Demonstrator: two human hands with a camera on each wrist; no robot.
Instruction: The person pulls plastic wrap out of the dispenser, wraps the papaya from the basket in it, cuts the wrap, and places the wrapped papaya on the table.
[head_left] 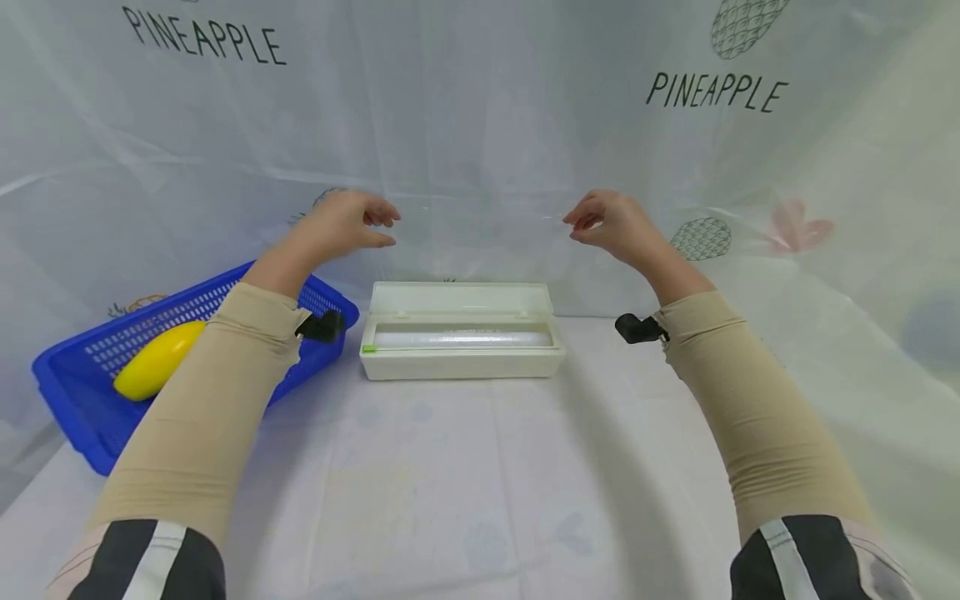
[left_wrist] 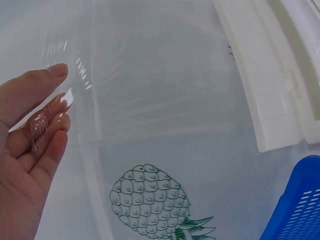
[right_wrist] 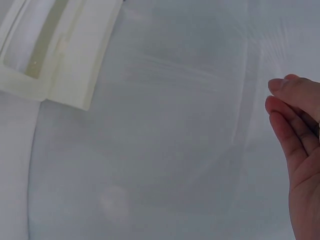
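A sheet of clear cling film (left_wrist: 83,75) spans the gap between my two raised hands, with shiny creases at its edges. My left hand (head_left: 352,223) pinches its left edge, and in the left wrist view some film lies over the fingers. On the other side, my right hand (head_left: 611,229) pinches the right edge between thumb and fingers, creases fanning out beside the fingertips. Below and between the hands, a white cling film dispenser (head_left: 461,365) stands on the table with its lid (head_left: 461,297) raised. Its roll of film (head_left: 462,339) shows inside.
To the left, a blue plastic basket (head_left: 67,379) stands partly behind my left forearm. A smooth yellow oblong thing (head_left: 159,360) lies in it. Behind the table hangs a pale cloth (head_left: 465,108) printed with pineapples; a white cloth (head_left: 420,483) covers the tabletop.
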